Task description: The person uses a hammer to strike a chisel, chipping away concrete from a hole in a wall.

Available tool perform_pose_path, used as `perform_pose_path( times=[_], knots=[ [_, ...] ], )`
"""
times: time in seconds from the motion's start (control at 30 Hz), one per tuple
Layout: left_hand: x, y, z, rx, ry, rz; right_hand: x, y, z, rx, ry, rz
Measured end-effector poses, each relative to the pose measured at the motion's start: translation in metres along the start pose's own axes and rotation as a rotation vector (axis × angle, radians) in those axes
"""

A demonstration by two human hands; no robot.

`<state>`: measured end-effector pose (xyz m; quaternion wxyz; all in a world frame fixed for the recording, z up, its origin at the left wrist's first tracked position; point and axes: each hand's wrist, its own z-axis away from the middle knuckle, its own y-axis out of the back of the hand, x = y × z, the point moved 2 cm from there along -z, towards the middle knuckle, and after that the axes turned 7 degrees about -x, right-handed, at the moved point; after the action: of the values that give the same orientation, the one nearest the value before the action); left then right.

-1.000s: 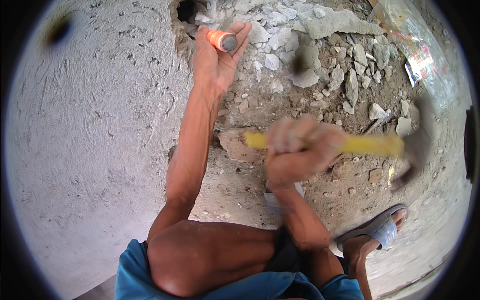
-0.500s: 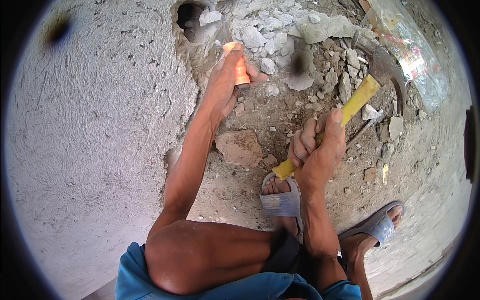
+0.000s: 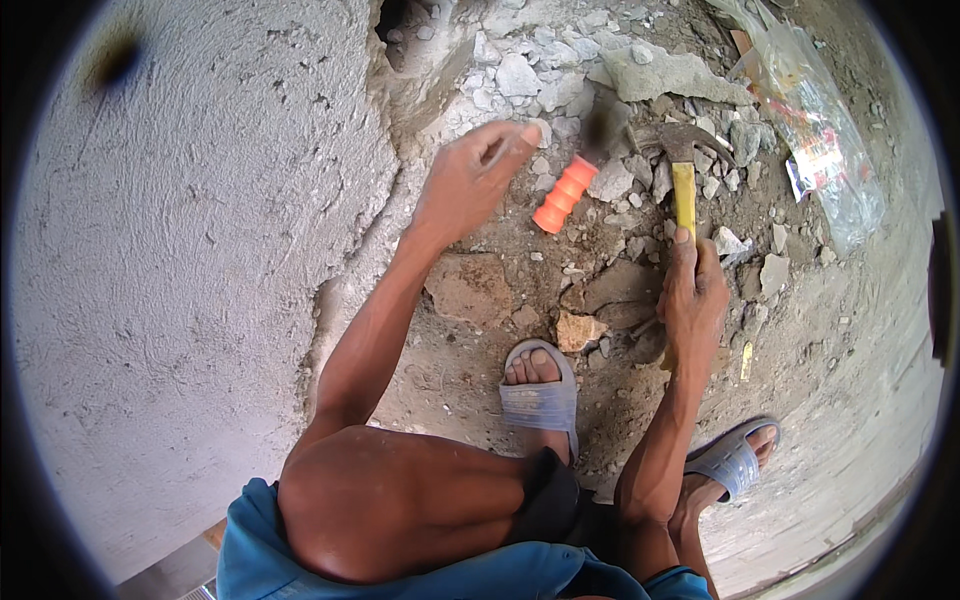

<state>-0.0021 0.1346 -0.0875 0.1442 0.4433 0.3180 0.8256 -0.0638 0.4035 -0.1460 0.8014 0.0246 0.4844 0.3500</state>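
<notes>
My left hand (image 3: 472, 182) is over the rubble beside the wall, thumb and fingers drawn together at the tips. A small pale stone (image 3: 542, 132) shows right at those fingertips; whether they grip it or anything else is hidden. Just right of this hand lies a tool with a ribbed orange grip (image 3: 567, 194), probably a chisel, its far end lost behind a dark smudge. My right hand (image 3: 693, 300) is wrapped around the yellow handle of a claw hammer (image 3: 684, 195), whose metal head rests over the broken stones.
A rough grey wall (image 3: 200, 250) fills the left side, with a dark hole (image 3: 392, 18) near its base. Broken concrete (image 3: 680, 78) covers the ground ahead. A clear plastic bag (image 3: 825, 150) lies far right. My sandalled feet (image 3: 538, 390) stand close behind the rubble.
The left hand has let go of the orange-gripped tool, which now lies on the rubble. My right hand has moved right and lower, and the hammer's handle has turned more upright in view.
</notes>
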Motion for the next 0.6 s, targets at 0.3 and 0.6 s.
perform_pose_path(
  times=[0.3, 0.6],
  knots=[
    [-0.027, 0.035, -0.123, 1.029, -0.089, -0.196, 0.005, 0.004, -0.008, 0.04, 0.064, 0.047],
    [-0.048, 0.063, -0.157, 0.836, 0.222, -0.574, 0.002, -0.004, -0.004, 0.062, 0.099, 0.138]
  ],
)
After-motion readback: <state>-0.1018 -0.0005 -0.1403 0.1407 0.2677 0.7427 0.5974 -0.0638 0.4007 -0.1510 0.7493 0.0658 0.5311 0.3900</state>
